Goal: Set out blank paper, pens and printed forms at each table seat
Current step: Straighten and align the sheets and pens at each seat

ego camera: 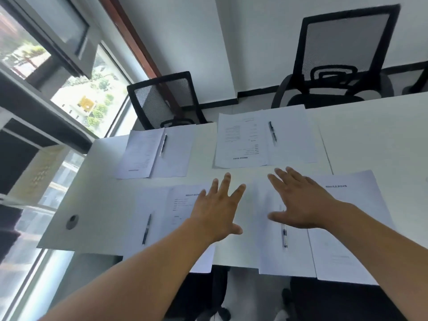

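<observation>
Both hands out over the white desk [104,158], palms down, fingers splayed and straight. No grip on anything: neither hand holds paper or pen.

Landmark = near-right pen [284,237], lying on the blank sheet [273,256] at the near-right seat.
- Right hand [301,202]: directly beyond that pen, above the same sheet; thumb tip just past the pen's far end. Can't tell whether the palm touches paper.
- Printed form [352,228]: immediately right of the pen, partly under the right forearm, its near edge hanging over the desk edge.
- Left hand [217,209]: left of the pen, over the right part of the near-left printed form [183,205]. Contact unclear.
- Near-left pen [146,229]: well left of the landmark pen, on a blank sheet [143,218] beside that form.
- Far-right set: beyond the landmark pen, a printed form [240,140] with a blank sheet [294,135] to its right and a black pen [272,132] on the sheet.
- Far-left set: beyond and left, a form [139,154], a blank sheet [173,154] and a pen [163,144] along their seam.

All four sets are clear of the fingers. Two black mesh chairs [162,100] [335,61] stand on the far side of the desk. Round cable hole [72,221] sits in the desk far left of the landmark pen. Window [46,66] beyond that.
</observation>
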Demonstrator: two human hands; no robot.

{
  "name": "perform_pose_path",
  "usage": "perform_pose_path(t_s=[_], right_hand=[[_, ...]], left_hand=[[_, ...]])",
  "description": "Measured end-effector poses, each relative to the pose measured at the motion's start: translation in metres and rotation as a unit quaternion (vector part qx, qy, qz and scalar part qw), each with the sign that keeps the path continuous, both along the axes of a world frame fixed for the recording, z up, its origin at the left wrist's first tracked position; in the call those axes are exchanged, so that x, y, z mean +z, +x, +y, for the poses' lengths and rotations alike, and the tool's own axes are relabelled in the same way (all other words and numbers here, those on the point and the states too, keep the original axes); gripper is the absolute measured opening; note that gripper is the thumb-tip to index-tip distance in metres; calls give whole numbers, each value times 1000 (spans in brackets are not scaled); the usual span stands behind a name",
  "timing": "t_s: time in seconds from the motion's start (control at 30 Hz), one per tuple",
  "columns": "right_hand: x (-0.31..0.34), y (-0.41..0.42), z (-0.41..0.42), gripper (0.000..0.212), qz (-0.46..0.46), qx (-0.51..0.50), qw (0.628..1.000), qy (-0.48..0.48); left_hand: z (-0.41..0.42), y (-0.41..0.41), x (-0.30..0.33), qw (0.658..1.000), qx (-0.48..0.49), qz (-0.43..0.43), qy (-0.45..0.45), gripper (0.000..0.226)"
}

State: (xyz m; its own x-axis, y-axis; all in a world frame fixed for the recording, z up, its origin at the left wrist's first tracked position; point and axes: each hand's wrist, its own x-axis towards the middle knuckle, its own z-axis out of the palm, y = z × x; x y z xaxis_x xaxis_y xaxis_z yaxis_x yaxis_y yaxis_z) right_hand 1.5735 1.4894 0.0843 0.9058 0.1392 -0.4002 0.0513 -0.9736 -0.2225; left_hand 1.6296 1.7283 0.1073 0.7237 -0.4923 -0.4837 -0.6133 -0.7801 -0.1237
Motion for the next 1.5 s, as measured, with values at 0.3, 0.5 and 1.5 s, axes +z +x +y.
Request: perform_pose_path(t_s=[0.3,0.5,1.5], right_hand=[[45,25,65,110,-21,28,999,-27],[71,32,121,108,-29,31,998,-56],[192,34,366,101,-92,-46,987,-121]], left_hand=[[72,8,43,999,43,-30,-14,118],[131,20,63,996,55,-47,-48,117],[354,63,166,987,17,-66,-143,109]])
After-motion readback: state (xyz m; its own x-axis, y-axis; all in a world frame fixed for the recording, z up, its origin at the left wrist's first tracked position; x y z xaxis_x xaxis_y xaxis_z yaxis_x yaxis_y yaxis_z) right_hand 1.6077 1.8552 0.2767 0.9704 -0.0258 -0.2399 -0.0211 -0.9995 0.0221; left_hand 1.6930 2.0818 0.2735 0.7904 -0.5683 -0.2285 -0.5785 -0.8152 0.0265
